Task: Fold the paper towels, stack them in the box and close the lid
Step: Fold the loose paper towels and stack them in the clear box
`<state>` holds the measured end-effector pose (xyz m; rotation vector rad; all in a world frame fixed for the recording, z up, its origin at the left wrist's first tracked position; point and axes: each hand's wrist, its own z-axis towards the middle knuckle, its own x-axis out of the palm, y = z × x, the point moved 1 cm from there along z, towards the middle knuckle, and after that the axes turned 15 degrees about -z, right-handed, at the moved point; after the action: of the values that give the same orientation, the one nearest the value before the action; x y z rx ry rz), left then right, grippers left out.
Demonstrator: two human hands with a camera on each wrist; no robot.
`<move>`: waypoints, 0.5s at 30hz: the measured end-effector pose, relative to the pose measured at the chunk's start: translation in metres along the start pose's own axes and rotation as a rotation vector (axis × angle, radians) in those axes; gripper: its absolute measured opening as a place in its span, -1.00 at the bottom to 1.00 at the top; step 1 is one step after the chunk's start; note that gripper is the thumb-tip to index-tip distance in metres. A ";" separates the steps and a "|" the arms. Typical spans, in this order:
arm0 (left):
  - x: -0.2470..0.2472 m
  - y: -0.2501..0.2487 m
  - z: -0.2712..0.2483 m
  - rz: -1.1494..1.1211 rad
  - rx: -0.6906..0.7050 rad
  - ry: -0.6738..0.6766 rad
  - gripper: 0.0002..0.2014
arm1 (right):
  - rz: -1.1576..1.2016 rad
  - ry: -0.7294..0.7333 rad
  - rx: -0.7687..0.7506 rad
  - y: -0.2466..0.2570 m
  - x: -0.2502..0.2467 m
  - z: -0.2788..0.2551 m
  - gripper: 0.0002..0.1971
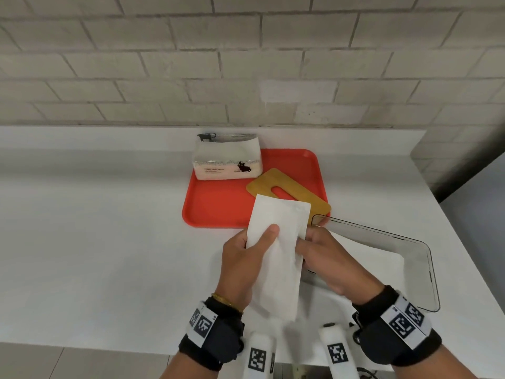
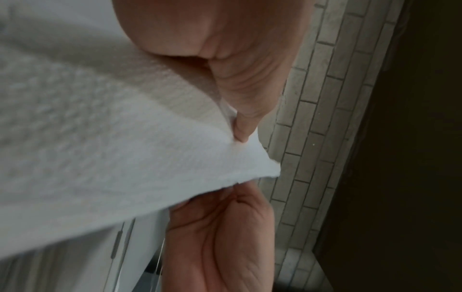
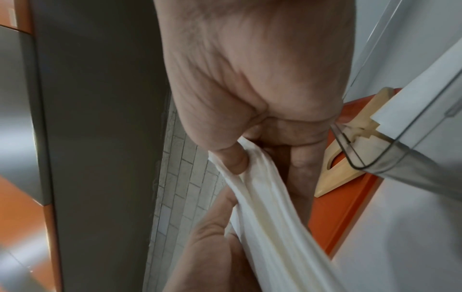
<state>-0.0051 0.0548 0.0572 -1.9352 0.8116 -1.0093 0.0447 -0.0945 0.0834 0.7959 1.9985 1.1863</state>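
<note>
Near the front edge of the white counter [image 1: 95, 242], both hands held one folded paper towel [image 1: 276, 258] aloft. Left hand [image 1: 246, 266] clamped its left edge, thumb on top; right hand [image 1: 328, 261] pinched the right edge. Judged best: keep edges aligned, press the crease flat, then lower it flat into the clear box [image 1: 426, 258] (already holding towels), which sat just beside the right hand. The wooden lid [image 1: 314, 199] lay on the red tray [image 1: 218, 206], behind the towel.

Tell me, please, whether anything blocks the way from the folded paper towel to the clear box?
Nothing visible does. Both hands hold the folded paper towel just left of the open clear box; its wooden lid lies behind on the red tray.
</note>
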 end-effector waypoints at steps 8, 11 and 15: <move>0.005 0.011 -0.009 -0.189 -0.032 -0.073 -0.75 | -0.012 0.070 -0.042 -0.006 0.006 -0.017 -0.53; 0.006 0.010 -0.009 -0.262 -0.029 -0.055 -0.65 | -0.318 -0.030 -0.079 -0.020 0.006 -0.022 -0.50; -0.005 0.003 -0.004 -0.329 -0.069 0.102 -0.43 | -0.389 -0.113 -0.022 -0.030 -0.006 -0.032 -0.68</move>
<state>-0.0119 0.0561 0.0547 -2.1361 0.5997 -1.2979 0.0177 -0.1271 0.0689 0.4244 1.9310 0.9139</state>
